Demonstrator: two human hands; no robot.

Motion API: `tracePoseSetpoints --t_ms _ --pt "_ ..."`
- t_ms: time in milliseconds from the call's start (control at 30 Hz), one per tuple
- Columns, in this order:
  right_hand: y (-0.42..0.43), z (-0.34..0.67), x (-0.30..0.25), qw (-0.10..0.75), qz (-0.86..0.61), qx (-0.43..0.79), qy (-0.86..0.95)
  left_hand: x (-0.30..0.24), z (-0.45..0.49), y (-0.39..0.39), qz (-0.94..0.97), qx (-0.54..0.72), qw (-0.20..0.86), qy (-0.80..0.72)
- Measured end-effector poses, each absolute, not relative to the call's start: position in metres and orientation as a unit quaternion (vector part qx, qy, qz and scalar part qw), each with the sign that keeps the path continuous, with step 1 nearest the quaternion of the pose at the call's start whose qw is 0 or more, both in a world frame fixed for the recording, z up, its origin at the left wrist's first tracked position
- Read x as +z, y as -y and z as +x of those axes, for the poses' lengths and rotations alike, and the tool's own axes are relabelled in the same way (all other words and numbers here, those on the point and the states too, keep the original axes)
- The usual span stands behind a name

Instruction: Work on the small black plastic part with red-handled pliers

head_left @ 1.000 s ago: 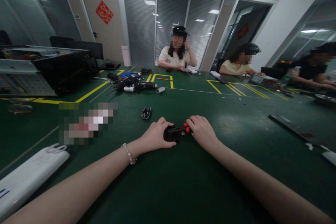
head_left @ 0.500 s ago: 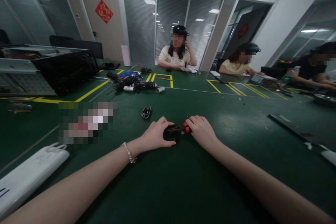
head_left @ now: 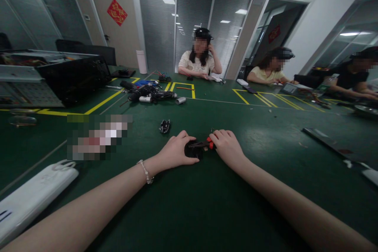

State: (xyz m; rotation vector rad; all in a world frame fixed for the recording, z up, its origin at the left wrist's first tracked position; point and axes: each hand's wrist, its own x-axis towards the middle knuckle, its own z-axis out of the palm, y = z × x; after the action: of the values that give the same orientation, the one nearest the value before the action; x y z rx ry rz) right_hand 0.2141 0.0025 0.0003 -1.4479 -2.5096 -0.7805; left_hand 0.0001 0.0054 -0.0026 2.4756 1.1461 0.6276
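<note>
My left hand is curled around a small round black part that rests on the green table. My right hand is closed on a pair of red-handled pliers, whose dark jaws reach left onto the black part. Both hands sit close together near the table's middle. A bracelet is on my left wrist. What the pliers' tips touch is hidden.
A small black piece lies just beyond my left hand. A pile of dark tools sits further back, an open computer case at far left, a white device near left. Three other people sit across and to the right.
</note>
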Motion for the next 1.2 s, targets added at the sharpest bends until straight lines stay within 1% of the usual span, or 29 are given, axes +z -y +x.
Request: tracePoseSetpoints --t_ms 167,533,867,1200 --pt "-0.0022 0.2143 0.0000 0.073 -0.479 -0.271 0.832 -0.0034 0.0004 -0.0049 0.865 0.227 0.167 -0.415" --pt "-0.0057 0.2168 -0.0002 0.083 -0.480 -0.204 0.849 -0.0018 -0.0003 -0.0050 0.866 0.211 0.184 -0.414" --pt "-0.0083 0.2151 0.0037 0.067 -0.480 -0.190 0.854 -0.0045 -0.0010 -0.0074 0.866 0.215 0.194 -0.409" --pt "-0.0037 0.2133 0.0011 0.067 -0.483 -0.228 0.843 0.0005 0.0003 -0.0040 0.868 0.209 0.184 -0.411"
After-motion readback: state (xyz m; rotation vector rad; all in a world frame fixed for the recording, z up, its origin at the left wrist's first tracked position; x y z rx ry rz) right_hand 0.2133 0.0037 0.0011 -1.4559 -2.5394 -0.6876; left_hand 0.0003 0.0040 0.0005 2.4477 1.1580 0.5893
